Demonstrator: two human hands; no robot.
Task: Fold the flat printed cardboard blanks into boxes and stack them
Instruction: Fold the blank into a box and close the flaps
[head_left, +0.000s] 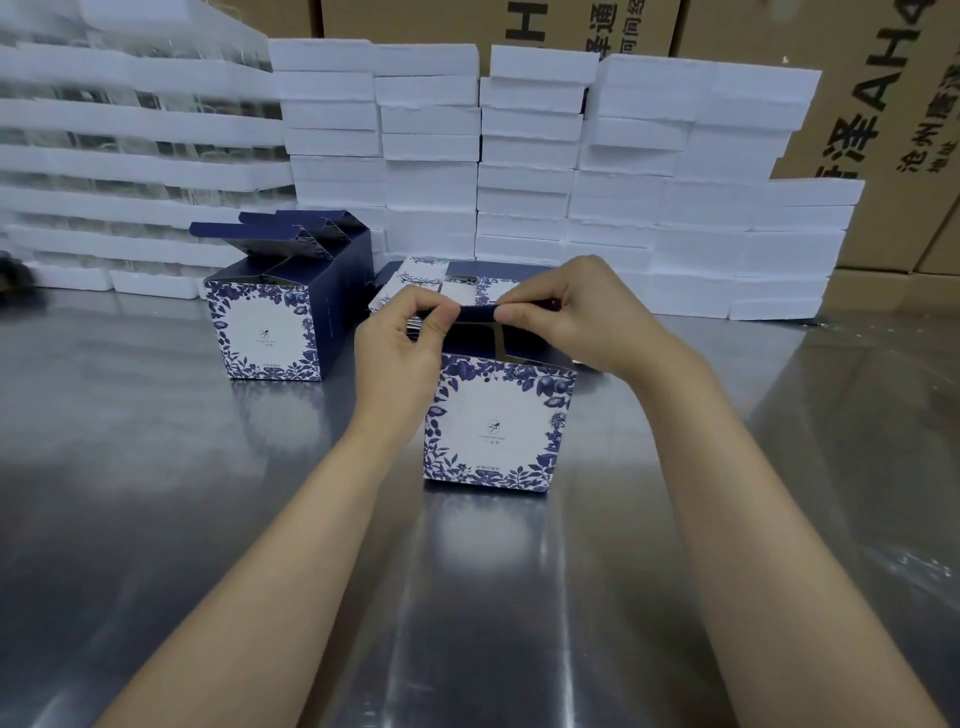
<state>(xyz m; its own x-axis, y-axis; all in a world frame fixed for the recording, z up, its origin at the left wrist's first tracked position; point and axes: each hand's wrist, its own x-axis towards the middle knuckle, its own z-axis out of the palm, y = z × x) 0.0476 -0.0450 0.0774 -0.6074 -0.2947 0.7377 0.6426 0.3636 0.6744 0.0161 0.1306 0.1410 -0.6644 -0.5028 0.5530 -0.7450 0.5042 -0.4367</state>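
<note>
Folded box (280, 317) left of held box (498, 426), blanks (415, 283) behind.

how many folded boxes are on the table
2. Left box stands at the back, flaps open; centre box has its top flap pinched by left hand and right hand. More may be hidden behind them.

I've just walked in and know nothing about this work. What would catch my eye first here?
At the centre, the left hand and right hand together pinch the dark blue top flap of a blue-and-white floral box, which stands on the shiny steel table. A second box, its top flaps open, stands farther back on the left. Behind both rises a wall of stacked white foam blocks.
</note>
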